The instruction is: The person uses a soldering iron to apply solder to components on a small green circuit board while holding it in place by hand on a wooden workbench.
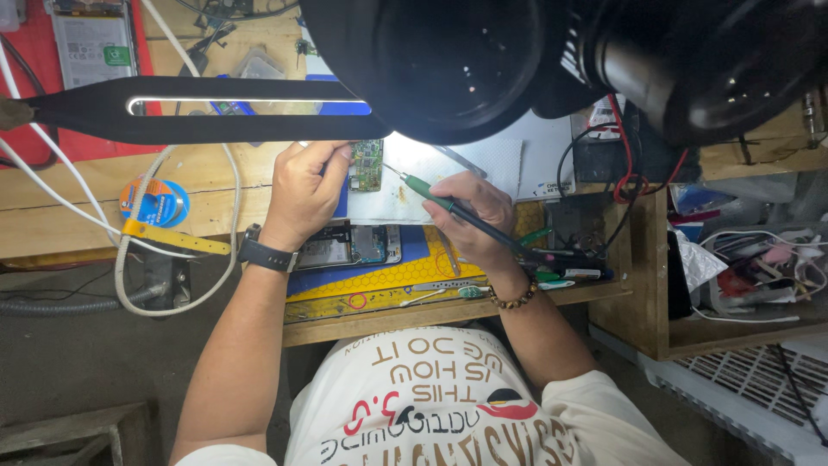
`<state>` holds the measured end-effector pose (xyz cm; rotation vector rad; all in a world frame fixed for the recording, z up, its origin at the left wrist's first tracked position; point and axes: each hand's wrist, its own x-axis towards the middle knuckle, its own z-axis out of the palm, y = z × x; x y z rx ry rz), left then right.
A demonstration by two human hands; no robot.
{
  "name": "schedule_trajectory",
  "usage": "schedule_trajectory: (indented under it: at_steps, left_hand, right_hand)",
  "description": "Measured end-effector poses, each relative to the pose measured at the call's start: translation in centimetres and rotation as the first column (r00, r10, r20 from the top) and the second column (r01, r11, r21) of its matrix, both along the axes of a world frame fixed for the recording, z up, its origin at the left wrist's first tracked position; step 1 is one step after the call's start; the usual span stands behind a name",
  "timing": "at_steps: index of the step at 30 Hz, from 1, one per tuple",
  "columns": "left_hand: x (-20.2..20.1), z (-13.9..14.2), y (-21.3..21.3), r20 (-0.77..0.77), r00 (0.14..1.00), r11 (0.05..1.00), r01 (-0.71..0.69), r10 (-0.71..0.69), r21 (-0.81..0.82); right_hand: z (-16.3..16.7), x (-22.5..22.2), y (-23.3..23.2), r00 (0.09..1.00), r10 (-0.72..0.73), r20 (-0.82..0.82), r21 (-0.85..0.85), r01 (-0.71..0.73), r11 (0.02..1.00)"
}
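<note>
One small green circuit board (366,166)

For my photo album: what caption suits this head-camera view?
Left hand steadies a green circuit board while right hand holds a green-handled soldering iron to it.

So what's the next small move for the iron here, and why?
Probably ease the soldering iron tip left onto the circuit board: the right hand aims it there, short of the board, while the left hand steadies the board.
</note>
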<state>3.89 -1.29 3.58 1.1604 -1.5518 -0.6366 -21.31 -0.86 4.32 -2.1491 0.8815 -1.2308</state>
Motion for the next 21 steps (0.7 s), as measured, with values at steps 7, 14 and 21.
schedule_trajectory:
  at_steps: [7, 14, 21]
  left_hand:
    - [0.0, -0.2, 0.1, 0.061, 0.998, 0.999, -0.026, 0.028, -0.035]
    - [0.0, -0.2, 0.0, 0.064, 0.997, 0.999, -0.04, 0.041, -0.02]
    - [-0.2, -0.2, 0.1, 0.068, 0.997, 0.999, -0.022, 0.024, -0.028]
  right_hand:
    - [-0.2, -0.1, 0.1, 0.999, -0.043, -0.009, 0.079, 0.044, 0.996]
    - [-0.6, -0.3, 0.2, 0.999, -0.036, 0.04, 0.145, 0.03, 0.989]
    - [-0.8, -0.5, 0.1, 1.0, -0.019, 0.018, 0.114, 0.017, 0.993]
